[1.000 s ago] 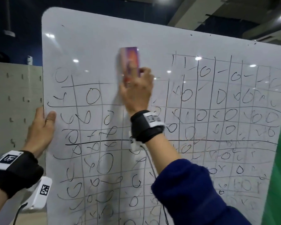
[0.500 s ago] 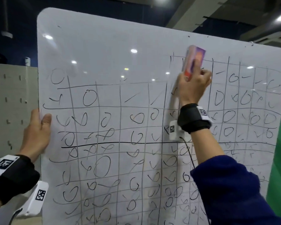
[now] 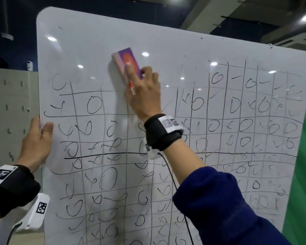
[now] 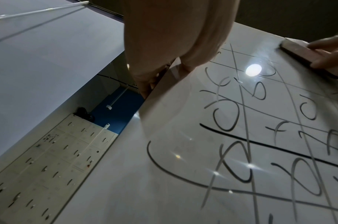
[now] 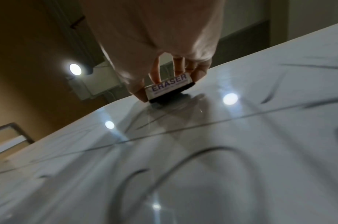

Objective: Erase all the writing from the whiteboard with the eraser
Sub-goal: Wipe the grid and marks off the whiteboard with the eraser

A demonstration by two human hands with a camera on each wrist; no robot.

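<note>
A tall whiteboard [image 3: 99,38] fills the head view, covered in a hand-drawn grid with black circles and ticks; its top band is wiped bare. My right hand [image 3: 145,92] grips a purple and orange eraser [image 3: 125,62] and presses it flat on the board near the top middle. In the right wrist view the eraser [image 5: 169,87] shows its "ERASER" label and its dark felt on the whiteboard [image 5: 183,174]. My left hand [image 3: 37,138] grips the board's left edge, thumb on the front. The left hand [image 4: 164,57] pinches the whiteboard [image 4: 183,151] edge in its wrist view, with the eraser [image 4: 298,51] at far right.
Beige lockers [image 3: 11,106] stand behind the board on the left. A green sheet [image 3: 304,174] hangs at the right edge. Ceiling lamps reflect as bright spots on the glossy board.
My right hand swept the eraser right along the top row, then back left to the top middle. Marks in the upper middle cells are gone. The left hand stayed on the edge.
</note>
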